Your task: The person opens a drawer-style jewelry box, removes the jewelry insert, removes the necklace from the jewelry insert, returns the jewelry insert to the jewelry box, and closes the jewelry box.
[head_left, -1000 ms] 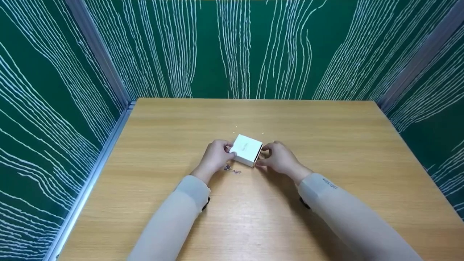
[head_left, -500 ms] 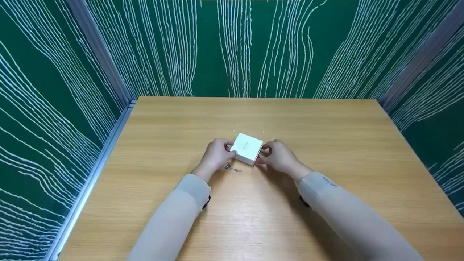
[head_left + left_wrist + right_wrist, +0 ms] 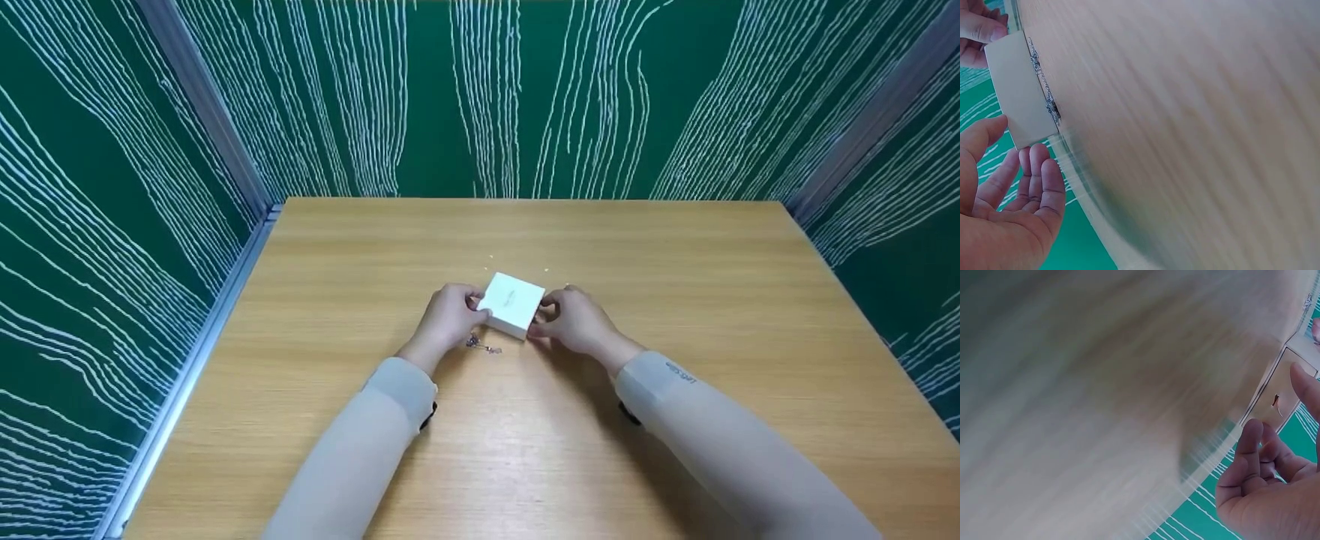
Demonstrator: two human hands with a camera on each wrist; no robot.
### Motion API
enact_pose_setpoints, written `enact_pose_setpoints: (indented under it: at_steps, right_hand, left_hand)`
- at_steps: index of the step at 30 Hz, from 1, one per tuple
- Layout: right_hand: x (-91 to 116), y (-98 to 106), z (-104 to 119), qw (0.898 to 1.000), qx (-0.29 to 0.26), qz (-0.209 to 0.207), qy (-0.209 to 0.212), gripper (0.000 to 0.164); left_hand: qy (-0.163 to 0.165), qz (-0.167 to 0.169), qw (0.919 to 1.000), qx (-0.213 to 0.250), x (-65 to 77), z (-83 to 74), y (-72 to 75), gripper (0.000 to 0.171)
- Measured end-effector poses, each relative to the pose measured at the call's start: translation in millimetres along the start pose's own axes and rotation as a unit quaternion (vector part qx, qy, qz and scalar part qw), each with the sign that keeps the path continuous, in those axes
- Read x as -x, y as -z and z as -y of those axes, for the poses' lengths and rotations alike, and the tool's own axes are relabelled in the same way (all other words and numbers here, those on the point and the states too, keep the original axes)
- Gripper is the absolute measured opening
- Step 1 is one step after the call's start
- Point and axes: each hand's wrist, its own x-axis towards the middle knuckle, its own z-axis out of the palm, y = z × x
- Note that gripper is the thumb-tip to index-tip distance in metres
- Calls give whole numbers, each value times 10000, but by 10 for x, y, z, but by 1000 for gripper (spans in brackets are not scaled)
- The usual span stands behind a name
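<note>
A small white drawer box with faint print on top sits mid-table. My left hand holds its left side, thumb at the near corner and fingers behind. At the right end, my right hand has thumb and curled fingers against the box's edges. The right wrist view shows that end's panel, tan, with a short ribbon tab, the thumb overlapping it. A silvery chain-like trinket lies on the table just in front of the box; the left wrist view shows the beaded trinket along the box's near side.
The wooden table meets a green wall with white wavy lines at its back edge. A metal rail runs down the left side. Several tiny pale specks lie beyond the box.
The dark gap at the box's right end has closed as the drawer slid in to the left. Both hands have stayed nearly in place; the trinket lies as before.
</note>
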Motion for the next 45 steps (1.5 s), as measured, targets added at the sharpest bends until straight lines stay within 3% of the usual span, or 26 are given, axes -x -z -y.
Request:
enact_pose_setpoints:
  at_steps: [7, 11, 16, 30, 45]
  right_hand:
    - [-5, -8, -28, 9999, -107, -35, 114, 66]
    - [7, 1, -25, 9996, -281, -75, 43, 89]
    - [-6, -16, 8, 9998, 140, -63, 150, 109]
    - [-9, 68, -9, 9991, 408, -71, -51, 108]
    - [165, 181, -227, 9990, 389, -136, -155, 110]
  left_hand:
    - [75, 54, 9999, 53, -4, 4, 6, 45]
    - [33, 68, 10000, 51, 1, 1, 6, 44]
    - [89, 71, 9998, 150, 12, 14, 4, 43]
    - [-42, 122, 9999, -74, -54, -36, -40, 42]
    - [-345, 246, 9987, -287, -37, -192, -273, 40]
